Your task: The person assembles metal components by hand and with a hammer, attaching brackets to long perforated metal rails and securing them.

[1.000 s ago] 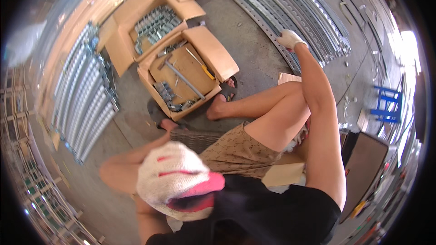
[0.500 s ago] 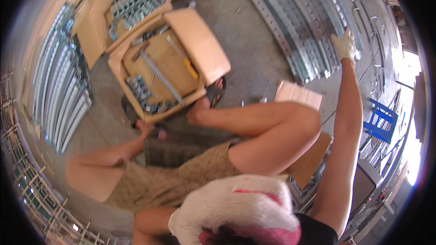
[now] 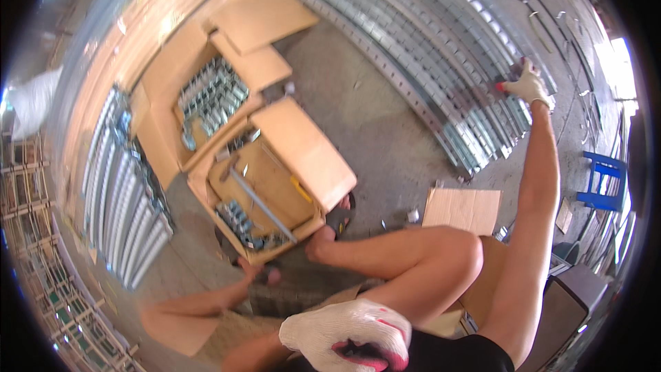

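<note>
My right hand [image 3: 529,88], in a white glove with red-tipped fingers, reaches out at the end of a stretched arm. Its thumb and fingers are apart, over the near right ends of a stack of perforated steel rails [image 3: 420,48]. It touches or hovers just above them; which, I cannot tell. Close to my body, my left hand [image 3: 344,337], in the same kind of glove, is curled into a fist. Whatever its fingers may hold is hidden. Between my feet stands an open cardboard box [image 3: 303,151] with a hammer [image 3: 251,193], a yellow-handled tool [image 3: 301,189] and metal brackets [image 3: 234,217].
Behind it, a second open carton [image 3: 155,141] holds several metal fittings [image 3: 213,96]. Bundled metal tubes [image 3: 124,200] lie at the left. A flat cardboard piece [image 3: 463,208] is by my right knee, a blue plastic stool [image 3: 602,180] farther right.
The whole view has tilted, so boxes and rails appear lower. My right hand stays by the rail ends, its thumb more spread. My left fist sits lower in the picture.
</note>
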Demonstrator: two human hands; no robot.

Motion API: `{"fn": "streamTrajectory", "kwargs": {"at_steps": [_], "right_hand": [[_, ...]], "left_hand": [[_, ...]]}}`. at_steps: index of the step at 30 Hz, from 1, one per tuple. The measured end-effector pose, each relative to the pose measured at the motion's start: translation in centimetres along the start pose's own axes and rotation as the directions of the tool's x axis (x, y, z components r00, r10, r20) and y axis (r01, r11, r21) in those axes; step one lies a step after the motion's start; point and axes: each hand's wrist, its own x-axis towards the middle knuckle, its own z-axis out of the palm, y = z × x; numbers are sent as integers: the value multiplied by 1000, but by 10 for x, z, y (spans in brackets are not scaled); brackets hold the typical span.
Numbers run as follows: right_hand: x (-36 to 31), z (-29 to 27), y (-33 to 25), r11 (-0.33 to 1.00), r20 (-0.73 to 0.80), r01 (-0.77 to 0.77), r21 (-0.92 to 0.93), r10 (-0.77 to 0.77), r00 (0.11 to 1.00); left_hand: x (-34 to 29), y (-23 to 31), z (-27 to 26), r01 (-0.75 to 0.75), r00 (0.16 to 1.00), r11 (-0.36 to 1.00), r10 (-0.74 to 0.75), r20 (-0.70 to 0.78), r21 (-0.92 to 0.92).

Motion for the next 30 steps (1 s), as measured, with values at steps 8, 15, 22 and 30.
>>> {"fn": "streamTrajectory", "kwargs": {"at_steps": [8, 15, 22, 30], "right_hand": [[-43, -4, -27, 998, -129, 38, -40, -43, 991], [-117, 17, -56, 999, -155, 42, 14, -40, 987], [-50, -25, -46, 925, -381, 227, 303, -101, 919], [145, -39, -90, 944, -183, 12, 330, 52, 982]], "left_hand": [[-118, -85, -38, 665, 445, 746, -432, -784, -34], [-150, -131, -92, 734, 367, 677, -338, -867, 47], [-242, -141, -79, 816, 184, 576, -341, -922, -50], [-216, -66, -61, 938, 66, 332, -460, -885, -103]]}}
